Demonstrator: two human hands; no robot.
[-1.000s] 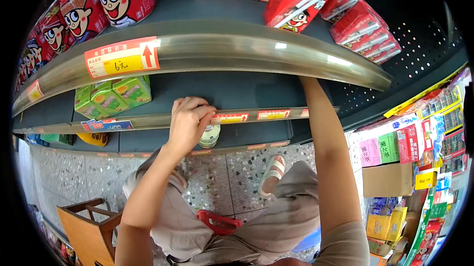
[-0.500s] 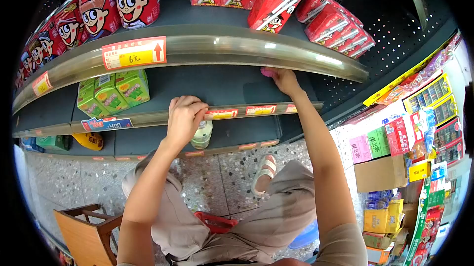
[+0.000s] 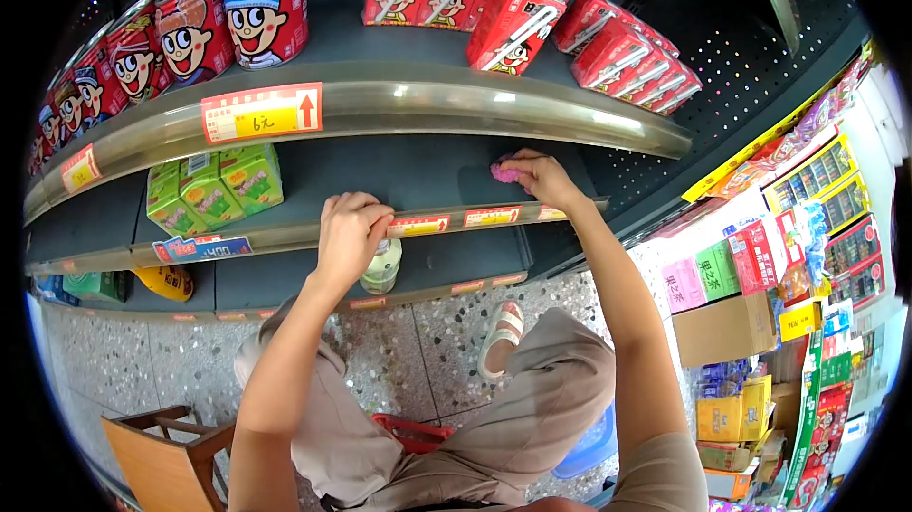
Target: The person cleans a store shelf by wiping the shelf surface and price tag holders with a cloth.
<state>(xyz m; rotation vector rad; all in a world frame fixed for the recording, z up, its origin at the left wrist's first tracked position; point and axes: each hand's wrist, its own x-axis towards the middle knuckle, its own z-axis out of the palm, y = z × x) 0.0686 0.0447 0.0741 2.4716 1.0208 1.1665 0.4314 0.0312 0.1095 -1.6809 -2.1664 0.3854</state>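
Observation:
My right hand (image 3: 541, 178) is closed around a crumpled pink cloth (image 3: 508, 171), which touches the dark surface of the middle shelf (image 3: 380, 175). Fingers curled, my left hand (image 3: 353, 227) rests on the front edge of that same shelf, over the price rail. Just below it, a bottle with a pale green body (image 3: 382, 267) stands on the lower shelf, its top partly hidden by the hand. Green drink cartons (image 3: 217, 187) stand at the left of the middle shelf.
Above, an upper shelf with a curved clear rail (image 3: 427, 104) holds red cans (image 3: 266, 13) and red drink cartons (image 3: 513, 28). A wooden stool (image 3: 166, 455) stands at lower left. Boxed goods (image 3: 722, 322) are stacked on the right. A yellow bottle (image 3: 166, 281) lies low on the left.
My right hand has come out from beneath the upper rail toward the shelf's front, bringing the pink cloth with it. My left hand stays at the shelf edge; the view shifts slightly.

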